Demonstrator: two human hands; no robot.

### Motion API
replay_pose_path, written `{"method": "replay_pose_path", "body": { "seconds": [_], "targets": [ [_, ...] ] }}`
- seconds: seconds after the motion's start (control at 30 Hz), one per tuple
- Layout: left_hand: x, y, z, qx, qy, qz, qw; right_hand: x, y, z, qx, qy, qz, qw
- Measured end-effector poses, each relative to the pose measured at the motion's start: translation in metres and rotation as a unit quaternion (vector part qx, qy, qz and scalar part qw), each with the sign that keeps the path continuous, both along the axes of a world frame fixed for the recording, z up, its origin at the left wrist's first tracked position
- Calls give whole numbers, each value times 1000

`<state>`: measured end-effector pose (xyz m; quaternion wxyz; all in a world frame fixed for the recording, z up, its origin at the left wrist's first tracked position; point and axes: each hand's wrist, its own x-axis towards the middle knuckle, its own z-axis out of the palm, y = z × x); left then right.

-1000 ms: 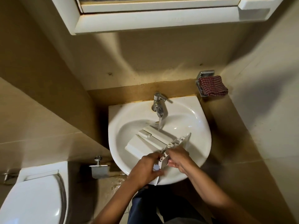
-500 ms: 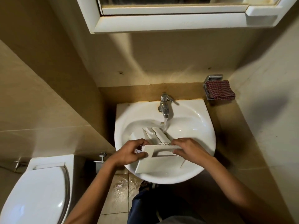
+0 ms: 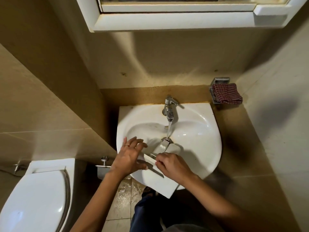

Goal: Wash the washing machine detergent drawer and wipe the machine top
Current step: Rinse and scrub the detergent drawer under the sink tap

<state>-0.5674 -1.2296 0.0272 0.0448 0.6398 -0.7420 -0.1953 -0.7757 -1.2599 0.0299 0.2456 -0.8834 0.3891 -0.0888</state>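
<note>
The white detergent drawer (image 3: 159, 182) lies across the front of the white sink (image 3: 205, 136), its flat front panel hanging over the near rim and its compartments pointing at the drain. My right hand (image 3: 173, 165) grips the drawer's top edge near the middle. My left hand (image 3: 127, 155), with a ring on one finger, rests fingers spread against the drawer's left end. Water runs from the chrome tap (image 3: 168, 108) onto the drawer's far tip. The washing machine is not in sight.
A red checked cloth (image 3: 226, 93) sits in a metal wall holder right of the sink. A toilet (image 3: 38, 196) with its lid down stands at lower left, a chrome paper holder (image 3: 103, 165) beside it. A white cabinet (image 3: 175, 19) hangs overhead. The floor tiles below are wet.
The drawer has turned and slid toward me, so its front panel now hangs over the sink's near rim. My left hand's fingers have spread; the right hand has shifted to the drawer's middle.
</note>
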Motion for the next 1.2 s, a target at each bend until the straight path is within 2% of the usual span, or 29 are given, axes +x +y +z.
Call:
{"method": "replay_pose_path", "body": {
  "seconds": [0.07,0.1,0.17,0.23,0.27,0.3,0.37,0.4,0.43,0.6,0.7,0.9,0.93,0.97,1.0,1.03,1.07,1.1,1.13,1.17,1.2],
  "targets": [
    [-14,3,-1,-10,-7,-43,999,4,-4,7,108,-34,-17,993],
    [-20,4,-2,-11,-2,-52,999,4,-10,10,192,-56,-21,979],
    [-27,5,-3,-6,2,-44,999,0,-28,13,364,-83,-18,928],
    [-27,9,-7,8,-9,-48,999,-5,-55,2,464,-140,-92,870],
    [-26,13,-11,-13,-19,-66,998,-6,-71,-8,501,-198,-176,824],
    [-25,17,-18,-37,-29,-85,995,-7,-87,-19,536,-275,-270,751],
    [-26,23,-23,-57,-42,-93,993,-3,-115,-38,573,-414,-418,570],
    [-26,24,-25,-60,-35,-90,993,-1,-126,-45,577,-450,-459,503],
    [-27,26,-26,-59,-23,-85,994,2,-136,-49,578,-462,-482,469],
    [-26,25,-26,-54,21,-59,997,20,-156,-55,629,-469,-464,412],
    [-29,26,-25,-61,18,-45,997,27,-162,-58,642,-460,-456,410],
    [-32,30,-31,-79,39,-12,996,35,-167,-58,647,-486,-447,382],
    [-31,31,-33,-77,47,-7,996,36,-164,-57,655,-478,-433,394],
    [-30,31,-34,-73,58,-3,996,37,-155,-56,669,-459,-405,422],
    [-29,32,-36,-69,71,0,995,39,-142,-53,682,-428,-359,472],
    [-28,33,-37,-67,83,2,994,42,-125,-51,683,-376,-292,554],
    [-28,34,-38,-64,94,3,994,44,-104,-53,653,-305,-207,661],
    [-27,33,-38,-63,102,3,993,45,-82,-59,583,-226,-107,773],
    [-27,33,-37,-66,106,1,992,45,-62,-69,490,-168,2,856],
    [-26,32,-37,-73,108,-4,991,43,-48,-80,387,-134,89,908],
    [-26,30,-36,-79,108,-8,991,39,-43,-89,305,-102,145,936]
  ]
}}
